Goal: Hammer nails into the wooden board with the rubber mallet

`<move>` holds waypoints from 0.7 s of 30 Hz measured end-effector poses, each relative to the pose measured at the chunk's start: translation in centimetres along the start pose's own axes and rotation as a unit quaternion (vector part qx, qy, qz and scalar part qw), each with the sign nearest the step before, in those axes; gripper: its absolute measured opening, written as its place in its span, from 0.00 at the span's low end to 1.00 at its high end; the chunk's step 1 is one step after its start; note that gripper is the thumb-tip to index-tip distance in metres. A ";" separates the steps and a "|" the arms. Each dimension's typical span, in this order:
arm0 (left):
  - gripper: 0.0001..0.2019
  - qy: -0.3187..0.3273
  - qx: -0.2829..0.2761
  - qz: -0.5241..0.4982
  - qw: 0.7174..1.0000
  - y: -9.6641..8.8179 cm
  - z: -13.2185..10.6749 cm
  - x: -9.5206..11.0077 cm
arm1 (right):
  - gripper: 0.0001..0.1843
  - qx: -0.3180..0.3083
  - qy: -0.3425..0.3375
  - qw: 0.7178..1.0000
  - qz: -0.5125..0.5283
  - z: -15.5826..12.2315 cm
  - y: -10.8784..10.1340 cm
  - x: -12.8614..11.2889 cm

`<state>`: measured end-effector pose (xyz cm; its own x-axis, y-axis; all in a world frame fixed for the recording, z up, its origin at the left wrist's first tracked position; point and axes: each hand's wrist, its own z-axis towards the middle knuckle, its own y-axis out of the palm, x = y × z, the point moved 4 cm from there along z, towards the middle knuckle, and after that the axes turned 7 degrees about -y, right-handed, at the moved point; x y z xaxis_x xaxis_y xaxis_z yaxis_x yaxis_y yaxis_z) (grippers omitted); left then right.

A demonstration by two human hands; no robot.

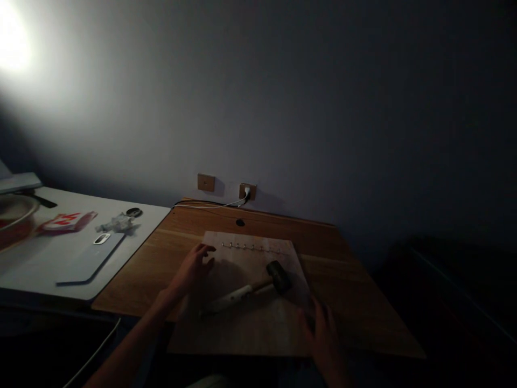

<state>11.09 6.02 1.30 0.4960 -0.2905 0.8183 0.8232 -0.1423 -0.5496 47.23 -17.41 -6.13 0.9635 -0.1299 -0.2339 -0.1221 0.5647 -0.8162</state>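
Observation:
A pale wooden board (258, 323) lies on a brown wooden desk (161, 258), with a row of several small nails (250, 247) standing along its far edge. A mallet (258, 285) with a black head and light handle lies across the board. My left hand (191, 269) rests on the board's left part, fingers spread and open, just left of the nails. My right hand (323, 337) sits at the board's right edge in deep shadow, fingers loosely extended, close to the mallet head but apart from it.
A white table (48, 264) at the left carries a phone (91, 258), a red packet (67, 221), crumpled paper and a bowl. A white charger cable (210, 205) runs from a wall socket (247, 191). The room is dim; the right side is dark.

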 end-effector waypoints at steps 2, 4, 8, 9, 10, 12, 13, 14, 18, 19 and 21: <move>0.16 0.012 -0.010 0.050 0.999 -0.1 0.8 -1.4 | 0.23 0.006 0.011 1.000 0.011 1.0 0.1 -0.2; 0.17 0.015 -0.023 0.083 0.996 0.1 1.6 -1.8 | 0.22 0.008 0.023 0.999 0.023 3.0 0.0 -0.4; 0.18 -0.006 -0.043 0.135 0.990 1.1 3.7 -1.4 | 0.19 -0.064 0.015 0.994 0.084 9.3 0.7 -1.6; 0.18 -0.007 -0.045 0.145 0.988 1.4 4.2 -1.2 | 0.17 -0.091 0.011 0.991 0.094 11.0 1.0 -2.1; 0.18 -0.004 -0.045 0.154 0.987 1.6 4.7 -0.9 | 0.16 -0.115 0.009 0.989 0.094 12.7 1.4 -2.7; 0.18 0.005 -0.043 0.164 0.986 1.9 5.5 -0.5 | 0.15 -0.164 0.005 0.984 0.070 15.9 2.3 -3.7; 0.17 0.009 -0.044 0.165 0.985 2.1 5.8 -0.3 | 0.14 -0.189 0.005 0.981 0.049 17.2 2.7 -4.2; 0.17 0.011 -0.047 0.165 0.985 2.2 6.0 -0.1 | 0.14 -0.208 0.008 0.978 0.033 18.3 3.2 -4.6; 0.12 0.011 -0.066 0.151 0.986 2.5 6.3 0.5 | 0.13 -0.238 0.010 0.971 0.022 20.8 4.6 -5.8; 0.11 0.010 -0.068 0.146 0.987 2.5 6.4 0.6 | 0.13 -0.242 0.011 0.970 0.024 21.0 4.9 -5.9; 0.10 0.008 -0.065 0.138 0.988 2.4 6.4 0.6 | 0.11 -0.246 0.014 0.969 0.033 21.1 5.4 -6.1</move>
<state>15.18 11.57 1.53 0.6913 -0.3491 0.6326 0.6146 -0.1762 -0.7689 45.77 3.63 2.05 0.9437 -0.1321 -0.3033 -0.2890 0.1170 -0.9502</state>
